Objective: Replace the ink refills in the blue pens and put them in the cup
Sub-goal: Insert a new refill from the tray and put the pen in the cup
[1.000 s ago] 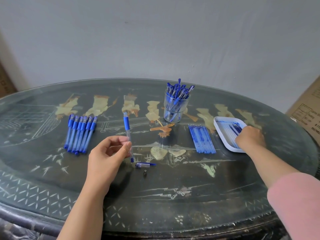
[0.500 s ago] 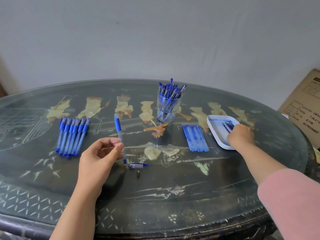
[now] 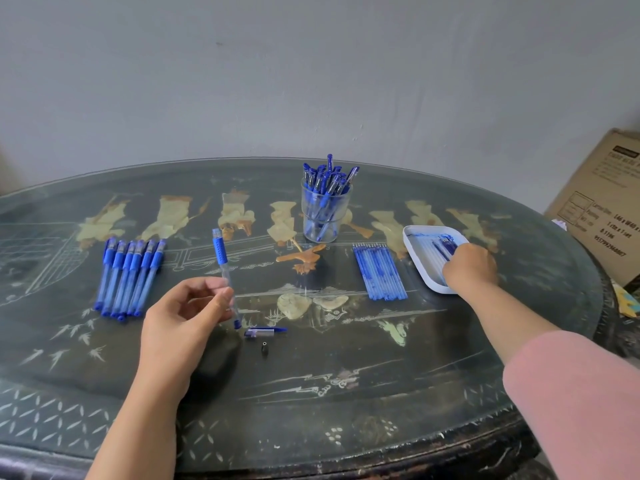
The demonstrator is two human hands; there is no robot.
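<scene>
Barrel [image 3: 225, 271] of a pen stands nearly upright in my left hand [image 3: 183, 317]. I pinch its clear lower half between thumb and fingertips, blue grip end up. The barrel's bottom end hangs just above the table [image 3: 311, 393]. Its cap [image 3: 265, 331] lies flat just right of that end, and the small black tip [image 3: 264, 348] sits just in front of the cap, nearer me.

Left of my hand a row of pens [image 3: 128, 275] lies side by side, caps pointing away from me. The cup [image 3: 325, 216] stands at the back, near the middle, packed with capped pens.

Right of the cup, loose refills [image 3: 379, 271] lie in a neat row, just beside the white tray [image 3: 415, 261]. My right hand [image 3: 471, 268] reaches over the tray's near corner, knuckles up, fingers curled down among more refills inside. I cannot tell whether they grip one. My sleeve [image 3: 575, 403] is pink. A cardboard box [image 3: 602, 209] stands beyond the table's right edge.
</scene>
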